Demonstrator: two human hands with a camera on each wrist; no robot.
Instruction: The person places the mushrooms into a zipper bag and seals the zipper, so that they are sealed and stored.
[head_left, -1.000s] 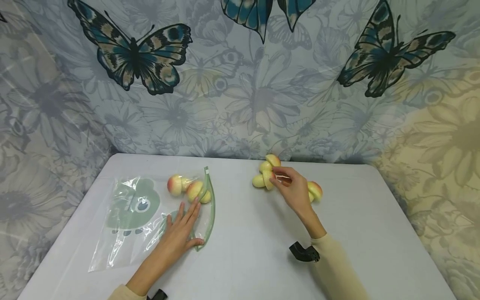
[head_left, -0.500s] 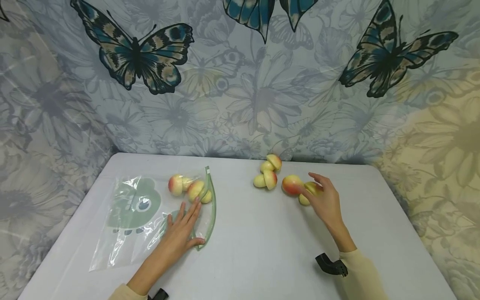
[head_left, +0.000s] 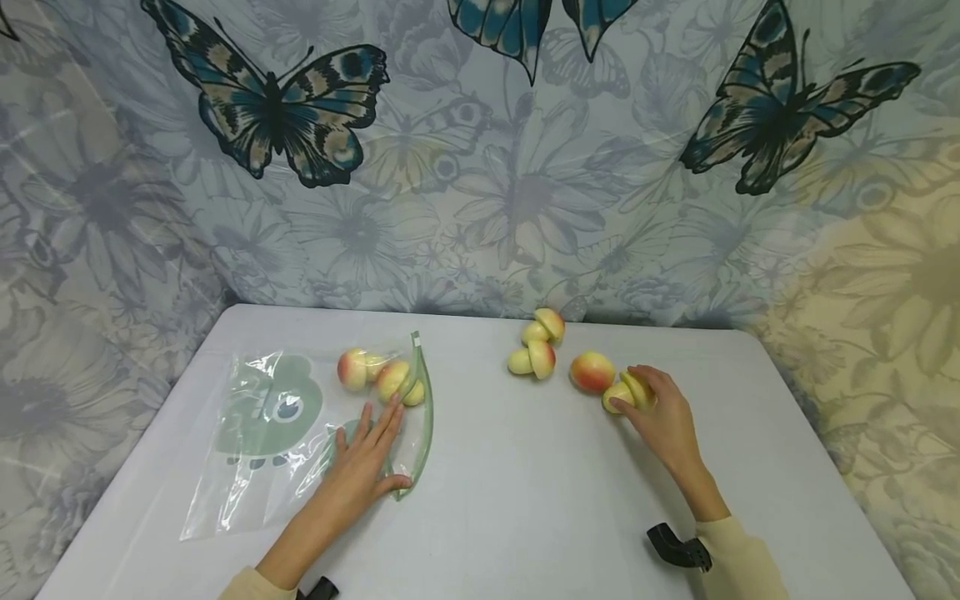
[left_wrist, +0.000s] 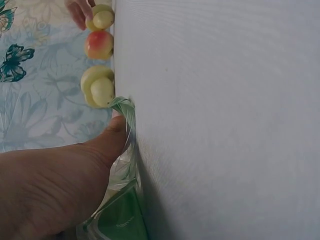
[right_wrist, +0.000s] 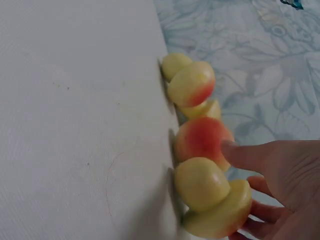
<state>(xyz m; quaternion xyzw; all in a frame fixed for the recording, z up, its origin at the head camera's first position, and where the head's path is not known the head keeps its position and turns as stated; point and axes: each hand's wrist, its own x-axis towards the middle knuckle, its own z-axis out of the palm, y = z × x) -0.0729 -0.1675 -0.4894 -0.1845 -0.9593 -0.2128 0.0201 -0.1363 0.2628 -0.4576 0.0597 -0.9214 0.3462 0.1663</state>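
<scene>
Right hand (head_left: pixel 663 425) is away from the back pair now, where I had it 1 s ago. It's over at the right end of the row, thumb and bent fingers around the end mushroom (head_left: pixel 617 398), holding it on the desk (head_left: pixel 495 508). Can't tell how firm the grip is. Vs half a second ago, that piece sits slightly further right.

Red-sided mushroom (head_left: pixel 592 372) was out of sight 1 s ago; now in full view just left of the held one, also nudged right. Back mushroom (head_left: pixel 554 322) and front mushroom (head_left: pixel 541 358) unchanged, sitting close together further left.

Left hand (head_left: pixel 363 458) hasn't moved: spread wide, flat on the clear bag (head_left: pixel 268 412) with the green print, thumb by its green edge strip (head_left: pixel 425 417). Two bagged mushrooms (head_left: pixel 351 369) inside near that strip, same spots.
</scene>
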